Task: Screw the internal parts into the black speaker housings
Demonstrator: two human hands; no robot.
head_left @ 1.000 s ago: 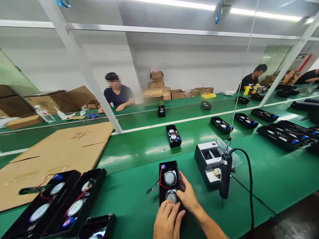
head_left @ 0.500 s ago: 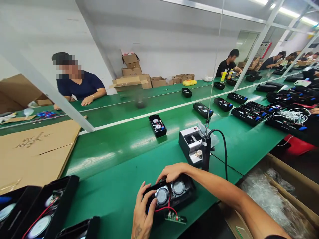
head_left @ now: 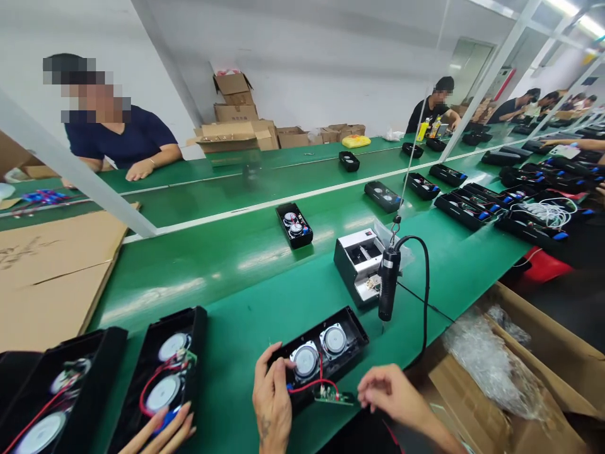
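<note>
A black open speaker housing (head_left: 326, 353) with two round silver drivers lies at the near edge of the green bench. A red wire runs from it to a small green circuit board (head_left: 332, 397) hanging at its front. My left hand (head_left: 271, 397) grips the housing's left end, thumb on its rim. My right hand (head_left: 394, 397) is beside the circuit board, fingers curled and pinched near its right end; I cannot make out anything in them.
A hanging electric screwdriver (head_left: 388, 291) with black cable dangles before a white screw box (head_left: 357, 265). Two more housings (head_left: 163, 372) lie at left, another person's fingers (head_left: 163, 432) on one. Flat cardboard (head_left: 51, 277) at left; a carton with plastic wrap (head_left: 501, 372) at right; people across the belt.
The view has swung right and down. The housing was turned from lengthwise to sideways and now lies at the bench edge. My right hand left its top and dropped to the circuit board.
</note>
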